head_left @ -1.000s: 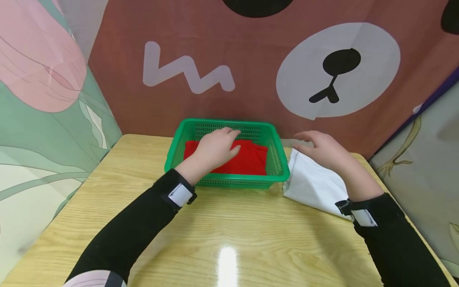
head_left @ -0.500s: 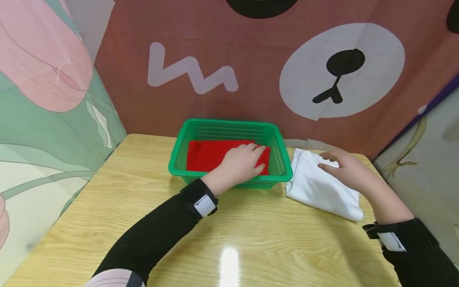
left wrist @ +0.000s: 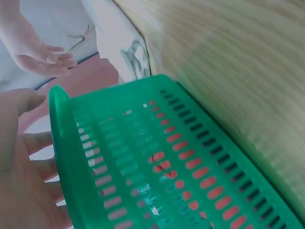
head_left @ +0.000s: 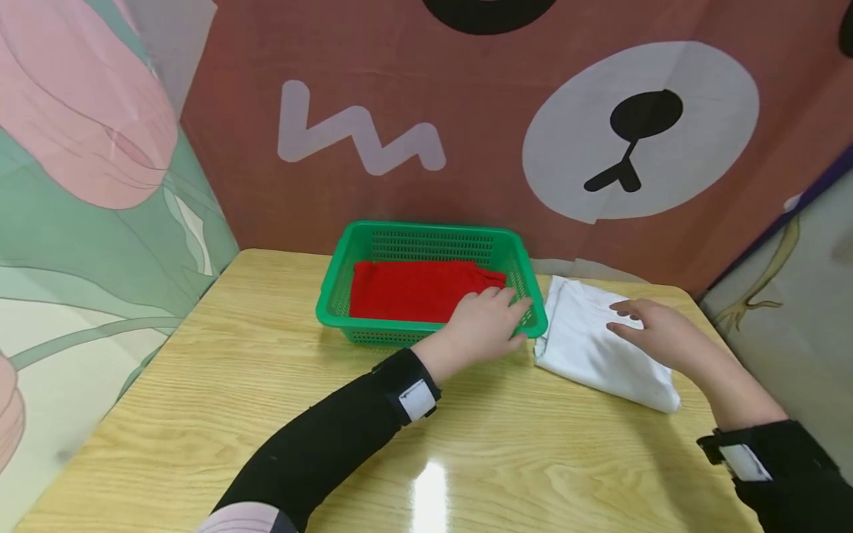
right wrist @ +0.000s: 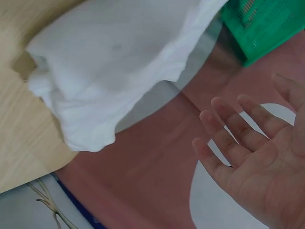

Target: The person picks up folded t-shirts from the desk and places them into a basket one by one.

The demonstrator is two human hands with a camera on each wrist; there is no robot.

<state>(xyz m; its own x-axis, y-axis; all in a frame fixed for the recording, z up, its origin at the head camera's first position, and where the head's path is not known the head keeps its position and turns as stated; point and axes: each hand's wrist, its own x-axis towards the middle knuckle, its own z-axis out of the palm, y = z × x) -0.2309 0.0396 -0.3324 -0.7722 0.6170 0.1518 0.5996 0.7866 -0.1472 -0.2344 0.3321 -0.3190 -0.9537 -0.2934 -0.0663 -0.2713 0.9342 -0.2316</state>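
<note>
In the head view, a green plastic basket [head_left: 433, 224] with slotted sides stands at the back of the table. Folded red cloth [head_left: 406, 291] lies flat inside it. My left hand [head_left: 483, 326] is over the basket's front right corner, fingers spread and holding nothing. The left wrist view has the fingers [left wrist: 40, 169] near the basket rim; contact cannot be told. Beside the basket, to its right, lies a folded white cloth [head_left: 586, 363]. My right hand [head_left: 656, 337] hovers over it, apart from it, fingers relaxed in the right wrist view.
The light wooden table [head_left: 320, 422] reaches back to a brown hanging [head_left: 480, 133] with a cartoon bear print. Patterned cloth [head_left: 87, 296] hangs at the left, and a grey one [head_left: 800, 296] at the right.
My left hand has moved right and nearer, from above the red cloth to the basket's front right corner. My right hand has shifted right and nearer over the white cloth.
</note>
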